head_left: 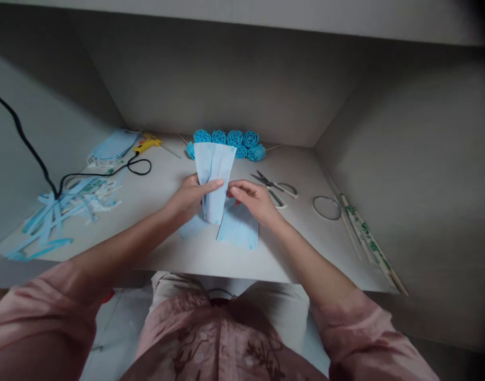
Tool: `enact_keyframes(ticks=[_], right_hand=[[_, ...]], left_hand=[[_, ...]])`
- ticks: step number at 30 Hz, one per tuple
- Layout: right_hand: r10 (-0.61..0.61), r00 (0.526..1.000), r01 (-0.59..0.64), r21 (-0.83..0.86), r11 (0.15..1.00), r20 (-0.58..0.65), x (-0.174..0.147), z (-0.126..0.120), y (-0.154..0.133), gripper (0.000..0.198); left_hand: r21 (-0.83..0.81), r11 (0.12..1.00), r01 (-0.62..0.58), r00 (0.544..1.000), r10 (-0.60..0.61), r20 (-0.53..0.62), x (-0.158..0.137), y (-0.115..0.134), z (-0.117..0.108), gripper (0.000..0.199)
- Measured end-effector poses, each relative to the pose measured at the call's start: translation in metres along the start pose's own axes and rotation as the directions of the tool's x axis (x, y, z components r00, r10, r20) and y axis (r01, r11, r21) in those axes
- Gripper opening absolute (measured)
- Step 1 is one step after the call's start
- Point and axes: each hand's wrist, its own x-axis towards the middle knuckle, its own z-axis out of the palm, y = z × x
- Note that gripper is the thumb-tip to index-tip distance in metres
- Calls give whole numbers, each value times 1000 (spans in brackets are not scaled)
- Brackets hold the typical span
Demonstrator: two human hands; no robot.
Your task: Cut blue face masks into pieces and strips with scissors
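My left hand [192, 196] holds a pale blue face-mask sheet [215, 169] upright above the table, thumb across its front and fingers behind it. The sheet has a lengthwise fold and no ear loops show on it. At its right edge is my right hand [252, 198], fingers curled and thumb near the index finger; whether anything is pinched there cannot be made out. Below the hands a second blue mask sheet [238, 230] lies flat on the table. Another blue piece [194, 226] lies to its left, partly covered by the held sheet.
Blue rolled flowers [235, 138] on sticks lie at the back. Scissors [276, 186], a wire ring [326, 208] and thin sticks [369, 241] are on the right. Leftward are a yellow glue gun [147, 143] with black cord, stacked masks [114, 145] and blue strips [62, 214]. Walls enclose the table.
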Motion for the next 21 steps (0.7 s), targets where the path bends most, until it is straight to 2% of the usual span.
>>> enact_keyframes(ticks=[3,6,11,13,16,17,18,19,21], right_hand=[[-11,997,13,30,999,-73,0,1,4,39],[-44,989,41,-23,999,-138,1,-5,7,33],[-106,979,90,-99,991,-171,2,-9,6,24],[-106,977,86,-113,990,-184,2,-9,6,22],[-109,973,80,-145,986,-204,2,-10,7,21],[-116,971,85,-155,984,-209,3,-10,7,22],[-124,969,90,-165,982,-212,3,-10,7,22],[-132,968,94,-178,979,-214,3,-11,7,22],[-140,966,94,-212,973,-217,2,-11,7,22]], left_hand=[[-11,1000,11,1000,-11,15,-1,-5,14,38],[5,1000,7,1000,-7,1,0,-8,24,41],[7,991,-133,986,133,-102,9,-1,29,41],[20,989,-147,980,148,-137,13,0,28,40],[115,973,-203,966,218,-139,18,0,22,41],[179,946,-270,944,297,-142,19,1,20,42],[261,896,-358,903,403,-146,19,2,18,44],[357,820,-448,842,521,-139,19,5,16,46],[552,611,-567,705,707,-57,17,13,14,46]])
